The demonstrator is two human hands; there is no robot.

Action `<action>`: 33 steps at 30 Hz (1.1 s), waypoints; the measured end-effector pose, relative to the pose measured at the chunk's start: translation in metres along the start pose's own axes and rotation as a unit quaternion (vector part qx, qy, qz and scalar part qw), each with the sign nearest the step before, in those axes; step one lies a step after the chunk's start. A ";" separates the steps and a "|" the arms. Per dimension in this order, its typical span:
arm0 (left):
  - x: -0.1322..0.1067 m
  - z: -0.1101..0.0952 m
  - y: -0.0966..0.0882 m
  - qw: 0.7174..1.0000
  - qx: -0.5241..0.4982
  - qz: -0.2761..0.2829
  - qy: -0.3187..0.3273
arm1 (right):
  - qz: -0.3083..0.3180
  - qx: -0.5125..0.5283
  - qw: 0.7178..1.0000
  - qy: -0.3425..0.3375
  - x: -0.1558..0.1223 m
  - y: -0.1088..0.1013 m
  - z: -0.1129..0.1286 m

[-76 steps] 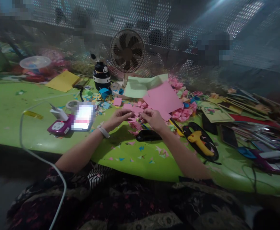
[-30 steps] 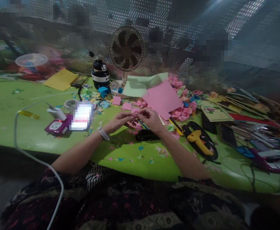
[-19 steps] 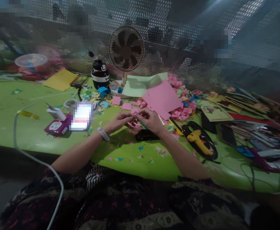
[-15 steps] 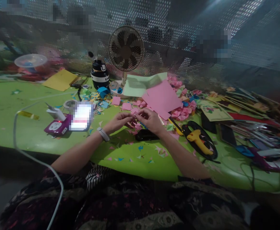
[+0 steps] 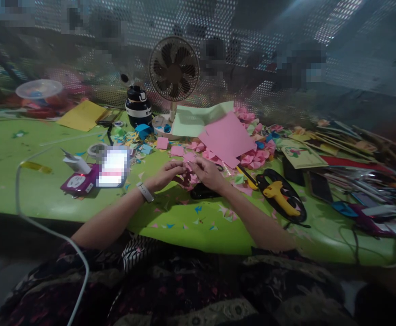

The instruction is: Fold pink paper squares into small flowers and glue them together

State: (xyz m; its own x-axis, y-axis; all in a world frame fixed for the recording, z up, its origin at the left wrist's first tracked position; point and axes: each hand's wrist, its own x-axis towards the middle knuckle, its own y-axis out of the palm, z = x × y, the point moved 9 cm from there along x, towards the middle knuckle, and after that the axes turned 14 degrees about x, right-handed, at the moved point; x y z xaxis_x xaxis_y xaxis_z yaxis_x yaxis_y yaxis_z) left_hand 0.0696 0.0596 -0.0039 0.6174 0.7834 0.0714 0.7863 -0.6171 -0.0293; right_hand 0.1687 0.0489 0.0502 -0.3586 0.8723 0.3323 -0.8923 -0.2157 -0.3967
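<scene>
Both hands meet over the green table (image 5: 184, 237), fingertips close together. Between them is a small piece of pink paper (image 5: 188, 158), partly hidden by the fingers. My left hand (image 5: 167, 175), with a pale watch band at its wrist, pinches the paper's left side. On the other side, my right hand (image 5: 207, 174) grips it between thumb and fingers. A black object (image 5: 202, 191), perhaps a stapler, lies just under my right hand. Pink paper flowers (image 5: 257, 156) and a large pink sheet (image 5: 228, 138) lie beyond the hands.
A fan (image 5: 174, 70) and a black bottle (image 5: 138, 106) stand at the back. At left are a lit phone (image 5: 112, 167) and a purple extension socket (image 5: 78, 181). A yellow glue gun (image 5: 281, 198) rests on a black holder at right, near sticks and phones. Paper scraps are scattered about.
The whole view has shifted slightly, with things on the table sitting a little further left. My fingers have moved slightly around the pink paper, which stays between both hands.
</scene>
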 end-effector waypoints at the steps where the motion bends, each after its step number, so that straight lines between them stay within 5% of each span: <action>1: 0.000 -0.001 0.000 1.000 0.004 -0.004 -0.001 | -0.003 -0.002 1.000 -0.004 0.000 0.000 0.000; 9: 0.001 -0.005 -0.003 0.998 0.049 0.031 -0.011 | 0.028 0.042 0.997 0.065 -0.002 -0.004 -0.004; 17: 0.001 -0.004 -0.016 0.997 0.065 -0.042 -0.028 | 0.031 0.022 0.998 0.050 0.002 -0.007 -0.005; 21: 0.003 0.002 -0.022 0.995 0.053 -0.075 -0.038 | 0.004 -0.065 0.988 0.137 0.002 -0.047 -0.026; 23: 0.003 0.005 -0.025 0.995 0.044 -0.083 -0.043 | -0.040 -0.207 0.962 0.174 0.000 -0.079 -0.036; 25: 0.003 0.008 -0.025 0.995 0.036 -0.086 -0.047 | -0.016 -0.318 0.918 0.235 -0.004 -0.095 -0.053; 28: 0.003 0.011 -0.026 0.994 0.029 -0.095 -0.053 | 0.061 -0.390 0.869 0.297 -0.010 -0.094 -0.079; 33: 0.002 0.015 -0.024 0.993 0.022 -0.098 -0.068 | 0.100 -0.405 0.852 0.316 -0.011 -0.083 -0.093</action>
State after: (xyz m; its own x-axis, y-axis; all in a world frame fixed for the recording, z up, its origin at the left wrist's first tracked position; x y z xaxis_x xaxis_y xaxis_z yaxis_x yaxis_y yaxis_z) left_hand 0.0530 0.0772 -0.0180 0.4464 0.8931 -0.0553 0.8903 -0.4495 -0.0727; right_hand 0.2725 0.0981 0.0004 -0.0325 0.9710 -0.2367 -0.2574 -0.2370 -0.9368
